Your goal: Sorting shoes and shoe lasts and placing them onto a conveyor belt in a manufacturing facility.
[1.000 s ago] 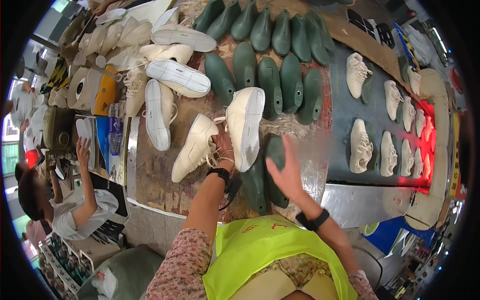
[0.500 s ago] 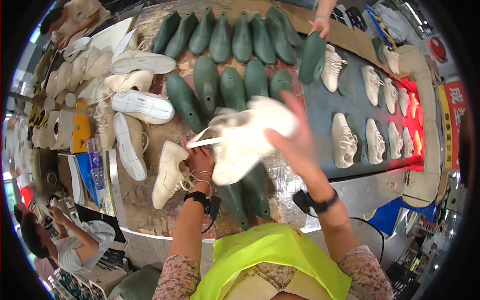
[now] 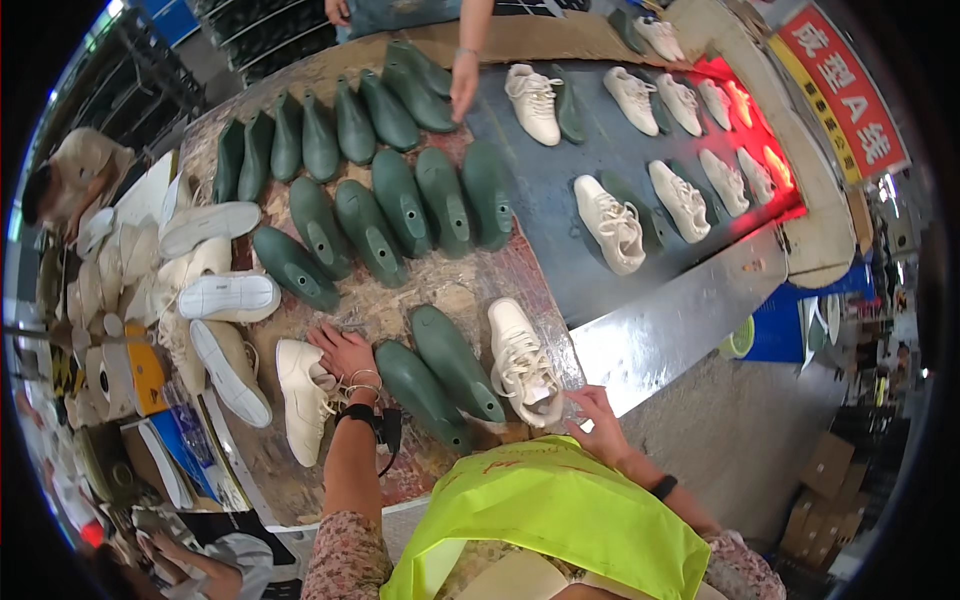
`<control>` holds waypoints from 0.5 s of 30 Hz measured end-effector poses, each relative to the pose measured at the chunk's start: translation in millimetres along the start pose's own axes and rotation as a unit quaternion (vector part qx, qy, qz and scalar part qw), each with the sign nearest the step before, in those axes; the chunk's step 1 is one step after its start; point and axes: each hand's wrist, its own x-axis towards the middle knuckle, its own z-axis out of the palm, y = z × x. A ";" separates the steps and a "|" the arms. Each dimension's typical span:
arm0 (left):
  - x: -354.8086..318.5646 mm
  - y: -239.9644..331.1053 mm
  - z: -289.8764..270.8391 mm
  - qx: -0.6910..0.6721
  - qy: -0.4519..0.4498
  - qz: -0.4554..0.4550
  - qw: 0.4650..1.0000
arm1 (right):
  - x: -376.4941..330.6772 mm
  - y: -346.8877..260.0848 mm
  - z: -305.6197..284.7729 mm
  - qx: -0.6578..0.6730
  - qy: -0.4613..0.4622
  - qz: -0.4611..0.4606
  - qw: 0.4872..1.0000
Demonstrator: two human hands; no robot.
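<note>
My left hand (image 3: 342, 355), fingers spread, rests against the collar of a cream lace-up sneaker (image 3: 303, 405) lying on the worn table. At the front right of the table stands another cream sneaker (image 3: 517, 350), toe pointing away, with a small white label inside its opening. My right hand (image 3: 600, 425) is beside that sneaker's heel, thumb and forefinger apart. Between the two sneakers lie two dark green shoe lasts, one left (image 3: 415, 390) and one right (image 3: 450, 355).
Rows of green lasts (image 3: 322, 140) fill the table's far side. More cream sneakers (image 3: 230, 298) are piled left. Cream sneakers with lasts sit on a dark conveyor (image 3: 540, 185) leading to a red-lit opening (image 3: 745, 105). A co-worker's hand (image 3: 464, 82) reaches in from the far side.
The blurred sneaker between my hands now stands at the front right, and my right hand has come down beside it. The co-worker's hand has left the last it held. The view has shifted.
</note>
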 end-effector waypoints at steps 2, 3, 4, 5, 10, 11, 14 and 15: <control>2.3 6.0 -3.3 -0.008 0.004 -0.019 1.000 | 4.2 6.3 7.5 -0.026 -0.015 0.002 1.000; 0.9 9.8 -4.3 -0.016 -0.024 -0.031 0.999 | 8.5 9.1 10.8 -0.057 -0.044 0.000 0.997; 3.8 8.7 -2.1 -0.017 -0.019 -0.023 0.999 | 18.6 17.9 11.0 -0.052 -0.037 -0.001 0.998; 2.2 0.9 -1.4 -0.006 -0.010 -0.020 1.000 | 28.4 27.3 5.1 -0.039 -0.044 0.001 0.998; 2.9 5.2 -4.1 -0.033 -0.011 -0.028 0.999 | 131.3 25.2 -45.4 -0.040 0.134 -0.019 0.990; 3.3 10.9 -3.2 -0.037 -0.013 -0.023 0.999 | 166.3 37.8 -56.4 -0.129 0.079 -0.041 0.988; 2.4 -4.7 2.2 -0.009 -0.004 -0.011 1.000 | 255.2 -46.2 -41.7 -0.061 0.019 0.012 0.998; 4.2 -0.7 4.1 -0.032 0.009 0.003 0.999 | 289.4 -50.1 -29.3 -0.039 0.071 0.027 0.996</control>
